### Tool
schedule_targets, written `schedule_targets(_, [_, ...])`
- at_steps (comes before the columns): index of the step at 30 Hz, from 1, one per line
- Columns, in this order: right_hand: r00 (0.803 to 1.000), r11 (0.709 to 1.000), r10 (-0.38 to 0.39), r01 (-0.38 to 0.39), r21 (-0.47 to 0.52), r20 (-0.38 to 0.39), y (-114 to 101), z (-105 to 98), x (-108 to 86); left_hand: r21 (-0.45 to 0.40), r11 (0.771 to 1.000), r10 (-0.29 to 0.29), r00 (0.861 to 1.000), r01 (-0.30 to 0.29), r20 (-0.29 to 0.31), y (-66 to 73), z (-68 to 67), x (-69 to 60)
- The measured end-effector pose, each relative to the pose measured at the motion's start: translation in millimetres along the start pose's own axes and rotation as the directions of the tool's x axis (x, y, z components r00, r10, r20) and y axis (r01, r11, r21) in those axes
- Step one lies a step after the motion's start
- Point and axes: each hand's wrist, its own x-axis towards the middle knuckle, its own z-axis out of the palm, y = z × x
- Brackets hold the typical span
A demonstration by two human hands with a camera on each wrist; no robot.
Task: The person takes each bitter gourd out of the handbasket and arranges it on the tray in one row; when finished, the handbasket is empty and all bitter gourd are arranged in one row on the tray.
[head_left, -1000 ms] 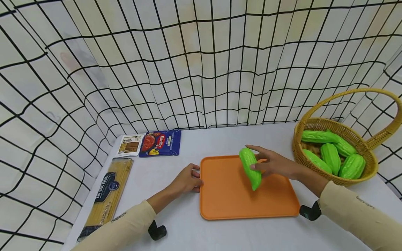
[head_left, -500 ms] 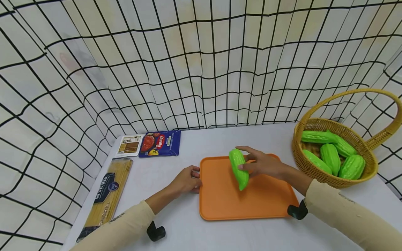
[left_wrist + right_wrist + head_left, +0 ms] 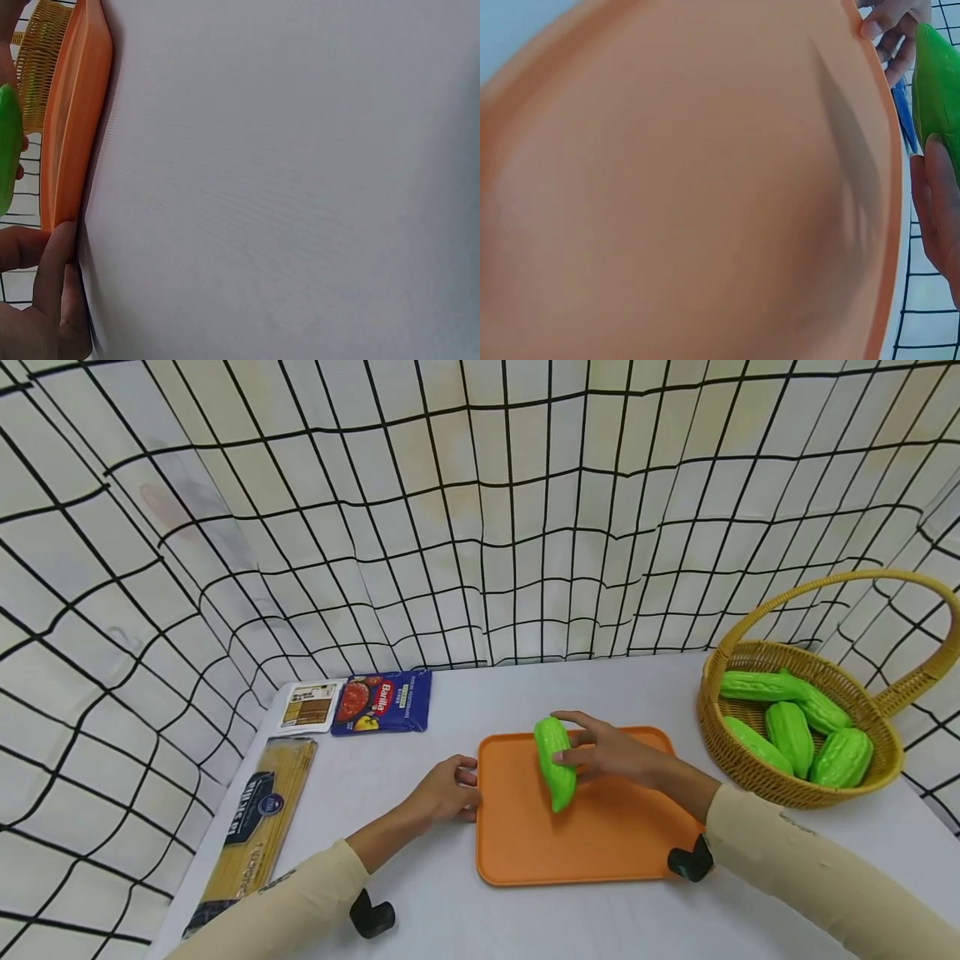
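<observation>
My right hand (image 3: 611,756) holds a bright green bitter gourd (image 3: 553,762) between thumb and fingers, above the orange tray (image 3: 600,852). The gourd is tilted, its narrow end pointing down, and its shadow falls on the tray in the right wrist view. At the tray's left edge, my left hand (image 3: 444,792) pinches the rim, the thumb (image 3: 871,28) lying on it in the right wrist view. In the left wrist view, left fingers (image 3: 56,262) touch the tray's outer side. Part of the gourd (image 3: 9,146) shows there at the left border.
A wicker basket (image 3: 708,727) with a tall handle stands right of the tray, holding several green gourds (image 3: 789,739). To the left lie a spaghetti pack (image 3: 258,827), a blue Barilla pouch (image 3: 382,703) and a white packet (image 3: 309,707). Black netting hangs behind the white table (image 3: 390,760).
My right hand has moved left with the gourd, from above the tray's middle towards its left half, and the gourd has turned more upright. The left hand has stayed at the tray's edge.
</observation>
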Motion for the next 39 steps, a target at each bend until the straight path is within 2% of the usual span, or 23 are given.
schedule_targets(11, [1.000,1.000,0.013,-0.013,-0.004,0.000,-1.4,14.9,21.1,0.005,1.000,0.005,1.000,-0.005,0.003,-1.6,-0.4,0.5])
schedule_targets(19, [0.999,0.998,0.018,-0.020,-0.062,-0.032,-2.5,23.2,35.1,0.017,1.000,-0.006,1.000,0.006,0.002,-0.6,-0.4,0.8])
schedule_targets(39, [0.994,0.995,0.028,-0.037,-0.089,-0.107,-5.7,45.2,58.5,0.019,1.000,-0.015,1.000,0.014,0.006,0.6,-0.3,1.4])
